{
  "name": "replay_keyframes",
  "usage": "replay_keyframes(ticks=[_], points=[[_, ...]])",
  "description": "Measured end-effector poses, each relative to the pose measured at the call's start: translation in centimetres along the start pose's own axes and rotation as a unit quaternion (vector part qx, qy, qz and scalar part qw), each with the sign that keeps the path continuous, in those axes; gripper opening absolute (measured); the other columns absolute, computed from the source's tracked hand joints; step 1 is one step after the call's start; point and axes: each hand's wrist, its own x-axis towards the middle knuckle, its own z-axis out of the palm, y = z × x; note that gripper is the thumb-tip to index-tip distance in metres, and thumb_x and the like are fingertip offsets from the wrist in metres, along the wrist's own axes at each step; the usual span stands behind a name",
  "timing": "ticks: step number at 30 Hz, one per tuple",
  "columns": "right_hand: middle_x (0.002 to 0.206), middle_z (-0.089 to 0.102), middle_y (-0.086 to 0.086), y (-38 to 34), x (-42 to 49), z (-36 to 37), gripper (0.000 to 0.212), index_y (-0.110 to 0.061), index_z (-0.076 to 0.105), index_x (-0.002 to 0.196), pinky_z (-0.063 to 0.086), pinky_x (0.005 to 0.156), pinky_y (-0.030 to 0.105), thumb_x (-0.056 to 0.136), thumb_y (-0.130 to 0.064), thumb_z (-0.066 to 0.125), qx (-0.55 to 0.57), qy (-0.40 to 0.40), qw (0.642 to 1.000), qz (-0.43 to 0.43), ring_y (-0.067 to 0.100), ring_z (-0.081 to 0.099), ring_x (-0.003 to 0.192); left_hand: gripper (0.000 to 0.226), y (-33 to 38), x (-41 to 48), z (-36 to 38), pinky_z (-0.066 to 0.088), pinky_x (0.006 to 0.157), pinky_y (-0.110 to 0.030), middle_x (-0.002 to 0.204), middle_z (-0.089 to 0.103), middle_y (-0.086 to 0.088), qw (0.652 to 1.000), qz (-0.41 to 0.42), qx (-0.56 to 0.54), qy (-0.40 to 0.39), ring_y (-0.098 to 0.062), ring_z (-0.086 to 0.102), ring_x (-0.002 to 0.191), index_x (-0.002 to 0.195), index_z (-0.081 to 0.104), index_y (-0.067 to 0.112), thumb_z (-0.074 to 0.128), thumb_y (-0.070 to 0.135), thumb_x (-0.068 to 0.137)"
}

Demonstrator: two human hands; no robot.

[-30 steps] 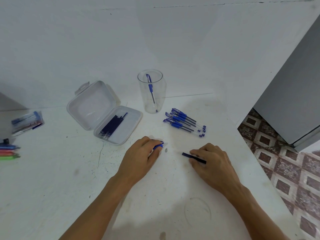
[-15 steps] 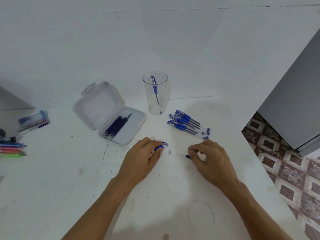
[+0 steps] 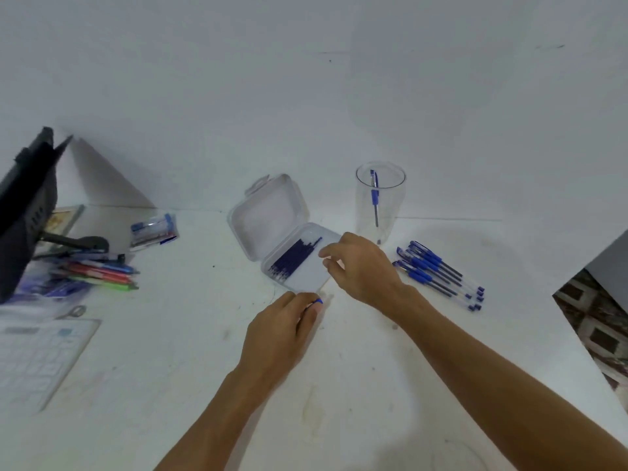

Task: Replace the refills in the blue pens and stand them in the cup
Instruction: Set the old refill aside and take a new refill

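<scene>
At the far left, off the job, lie a keyboard (image 3: 37,358), some coloured pens (image 3: 102,275) and a sealed packet (image 3: 154,229); none of them needs touching.

Next comes the clear case (image 3: 268,215), lid thrown back, with the dark refills (image 3: 292,258) packed side by side along the left of its tray. Just below it the left hand (image 3: 282,331) rests on the table (image 3: 356,385), fingers curled round the held pen (image 3: 317,301), of which only a blue end shows at the fingertips.

The right hand (image 3: 363,266) hangs over the tray's right half, fingers loosely bent, thumb and forefinger apart and pointing at the refills, nothing visible between them. The step looks like fetching 1 fresh refill.

To do it well, pinch the outermost refill near its upper end, where the tips stick out unevenly, and lift it straight up so its neighbours do not roll or come along. Keep the left hand steady with the pen's open end turned toward the right hand, then feed the refill in tip first, in line with the barrel.

Further right stands the cup (image 3: 394,205), upright against the wall, with 1 finished pen (image 3: 374,198) leaning inside. Right of the cup, the waiting blue pens (image 3: 435,270) lie bundled on the table, well clear of both hands.
</scene>
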Motion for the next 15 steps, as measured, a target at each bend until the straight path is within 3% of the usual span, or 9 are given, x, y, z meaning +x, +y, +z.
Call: replay_keyframes(ticks=[8, 15], points=[[0.129, 0.058, 0.009, -0.7, 5.3, 2.6, 0.033, -0.027, 0.062, 0.131, 0.047, 0.094, 0.035, 0.101, -0.024, 0.049, -0.101, -0.115, 0.988, -0.035, 0.030, 0.058, 0.109, 0.021, -2.1, 0.7, -1.2, 0.044, 0.063, -0.025, 0.090, 0.063, 0.012, 1.000, -0.027, 0.006, 0.006, -0.007, 0.054, 0.071, 0.111, 0.063, 0.035, 0.048, 0.038, 0.098], [0.117, 0.062, 0.009, -0.4, 5.2, 2.6, 0.028, -0.024, 0.068, 0.122, 0.050, 0.090, 0.039, 0.097, -0.025, 0.054, -0.101, -0.126, 0.985, -0.058, 0.029, 0.060, 0.102, 0.023, -3.3, 0.6, -1.2, 0.048, 0.065, -0.027, 0.091, 0.062, 0.013, 0.999, -0.042, -0.003, 0.000, -0.007, 0.054, 0.072, 0.110, 0.062, 0.037, 0.044, 0.043, 0.098]])
